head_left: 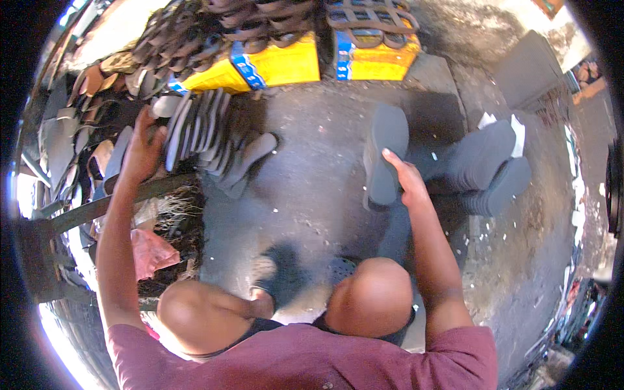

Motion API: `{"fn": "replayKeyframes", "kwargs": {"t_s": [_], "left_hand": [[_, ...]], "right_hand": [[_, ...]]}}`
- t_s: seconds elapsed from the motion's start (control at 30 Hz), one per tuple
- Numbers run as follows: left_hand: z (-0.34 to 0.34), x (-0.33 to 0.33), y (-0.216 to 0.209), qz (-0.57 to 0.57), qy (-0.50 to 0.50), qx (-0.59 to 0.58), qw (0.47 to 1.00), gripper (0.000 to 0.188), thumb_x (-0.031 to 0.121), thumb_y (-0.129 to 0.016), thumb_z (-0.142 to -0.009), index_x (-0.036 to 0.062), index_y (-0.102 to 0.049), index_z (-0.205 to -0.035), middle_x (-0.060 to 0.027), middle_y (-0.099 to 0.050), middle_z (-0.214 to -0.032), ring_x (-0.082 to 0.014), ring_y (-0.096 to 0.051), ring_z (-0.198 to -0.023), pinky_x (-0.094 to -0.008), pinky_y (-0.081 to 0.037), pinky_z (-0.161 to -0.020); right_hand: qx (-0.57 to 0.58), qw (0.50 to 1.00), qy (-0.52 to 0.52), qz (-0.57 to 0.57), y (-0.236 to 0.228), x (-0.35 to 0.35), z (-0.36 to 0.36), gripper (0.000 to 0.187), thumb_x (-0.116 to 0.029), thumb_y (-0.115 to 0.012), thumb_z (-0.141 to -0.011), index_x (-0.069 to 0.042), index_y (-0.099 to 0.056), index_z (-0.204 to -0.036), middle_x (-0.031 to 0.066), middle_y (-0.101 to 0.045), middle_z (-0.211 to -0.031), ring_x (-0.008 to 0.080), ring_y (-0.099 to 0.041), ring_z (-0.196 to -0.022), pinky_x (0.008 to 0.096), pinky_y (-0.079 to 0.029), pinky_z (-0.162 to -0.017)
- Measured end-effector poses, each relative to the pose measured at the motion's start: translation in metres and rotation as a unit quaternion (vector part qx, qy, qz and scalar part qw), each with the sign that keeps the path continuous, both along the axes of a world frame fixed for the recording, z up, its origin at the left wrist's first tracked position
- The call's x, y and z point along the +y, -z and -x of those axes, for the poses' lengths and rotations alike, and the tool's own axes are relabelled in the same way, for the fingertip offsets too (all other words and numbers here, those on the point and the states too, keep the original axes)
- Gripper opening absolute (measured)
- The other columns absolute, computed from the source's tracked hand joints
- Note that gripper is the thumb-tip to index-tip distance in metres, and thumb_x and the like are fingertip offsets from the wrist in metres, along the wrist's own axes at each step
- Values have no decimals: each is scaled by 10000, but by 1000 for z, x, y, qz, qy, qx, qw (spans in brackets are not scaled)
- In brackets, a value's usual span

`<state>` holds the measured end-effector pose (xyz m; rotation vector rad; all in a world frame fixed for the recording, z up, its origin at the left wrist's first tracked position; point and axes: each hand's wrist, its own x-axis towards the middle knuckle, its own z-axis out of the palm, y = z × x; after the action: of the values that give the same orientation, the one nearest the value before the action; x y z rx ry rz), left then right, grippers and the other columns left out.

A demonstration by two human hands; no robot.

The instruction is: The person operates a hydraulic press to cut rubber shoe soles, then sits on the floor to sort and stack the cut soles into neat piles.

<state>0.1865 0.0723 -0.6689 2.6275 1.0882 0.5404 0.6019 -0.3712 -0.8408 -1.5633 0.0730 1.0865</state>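
Observation:
My right hand (408, 182) grips dark grey shoe soles (388, 146), with the thumb on the top face and the fingers hidden underneath. They are held upright above the floor; a second edge shows along their left side. On the left, my left hand (144, 146) reaches to a leaning row of grey soles (198, 127), its thumb and fingers apart at the near end. A pale rounded sole tip (166, 106) is at its fingertips; whether they touch it I cannot tell.
Stacked dark soles (484, 153) lie right of my right hand. Yellow boxes (286, 62) at the back bear brown strappy sandal uppers (266, 19). Loose soles and scraps crowd the far left, near a wooden bar (117, 205) and a pink cloth (153, 253). White bits dot the floor.

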Motion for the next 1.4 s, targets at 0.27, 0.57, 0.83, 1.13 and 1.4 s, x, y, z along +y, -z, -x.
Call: {"fn": "replayKeyframes", "kwargs": {"t_s": [0.27, 0.57, 0.83, 1.13, 1.4], "left_hand": [[7, 28, 100, 47, -99, 31, 993, 878, 452, -768, -888, -43, -411, -1519, -300, -533, -1466, -447, -497, -1380, -478, -404, -1168], [-68, 93, 139, 71, -263, 201, 941, 1589, 792, -885, -513, 223, 26, -1683, -209, -49, -1742, -424, 13, -1606, -842, -77, -1133], [-50, 223, 169, 218, -193, 261, 920, 1494, 555, -955, -554, 154, -65, -1683, -253, -528, -1513, -380, -539, -1394, -624, -437, -1131], [-48, 152, 103, 108, -182, 246, 946, 1310, 420, -883, -664, 126, -93, -1666, -236, -663, -1334, -364, -652, -1255, -481, -539, -1057], [-53, -53, 10, 27, 109, -64, 992, 1165, 186, -898, -610, 65, -287, -1594, -265, -547, -1461, -401, -537, -1372, -474, -448, -1147]], "right_hand": [[-54, 995, -27, 85, -7, -20, -19, 1178, -544, -876, -775, 56, -263, -1581, 267, -468, -1535, 386, -536, -1348, 508, -462, -1083], [-563, 789, -178, 172, -177, 23, 74, 914, -272, -906, -795, -56, -396, -1522, 209, -467, -1488, 409, -474, -1373, 498, -397, -1157], [-587, 721, -333, 158, -170, 17, 139, 727, -232, -869, -821, -41, -494, -1414, 228, -513, -1411, 440, -498, -1335, 497, -429, -1129], [-530, 749, -393, 58, -112, 34, 180, 646, -280, -854, -856, -24, -565, -1375, 215, -579, -1333, 401, -586, -1229, 453, -489, -1053], [-103, 969, -196, -114, -48, 97, 201, 541, -434, -644, -1023, -51, -588, -1401, 120, -657, -1288, 263, -663, -1130, 389, -563, -962]]}}
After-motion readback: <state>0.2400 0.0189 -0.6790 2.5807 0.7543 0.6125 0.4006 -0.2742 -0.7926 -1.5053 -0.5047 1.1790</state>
